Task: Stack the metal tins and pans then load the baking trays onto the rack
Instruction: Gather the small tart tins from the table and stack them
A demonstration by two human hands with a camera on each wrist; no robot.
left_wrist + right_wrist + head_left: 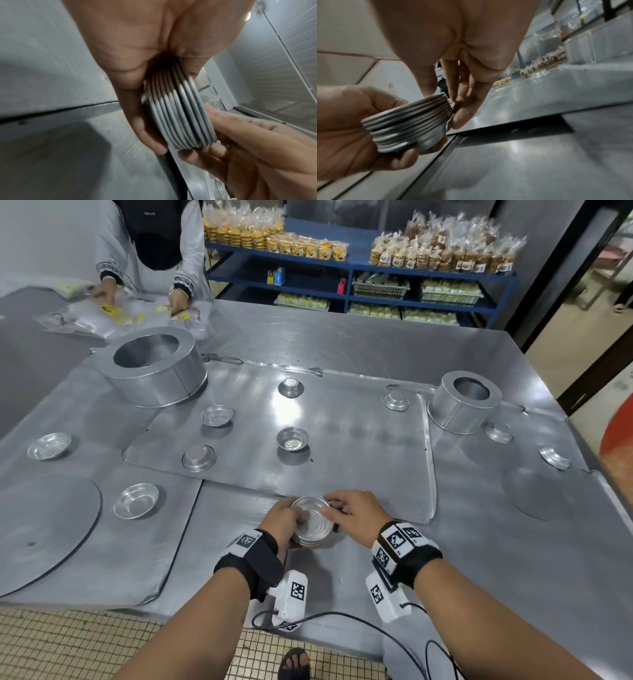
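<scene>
At 6 o'clock on the table (342,344), the left hand (282,520) cups the stack (313,525) of tins; the right hand (356,513) pinches its rim. Seat rims evenly, then collect the tin (292,438) at 12 o'clock.

Your two hands meet at the near table edge — left hand (284,520) and right hand (354,513) on either side of the nested stack of small round metal tins (313,525). Beyond it lies the flat rectangular metal baking tray (359,440), loose tins on it — the wide round metal cake pan (154,368) far left, the smaller round pan (464,402) far right.
</scene>
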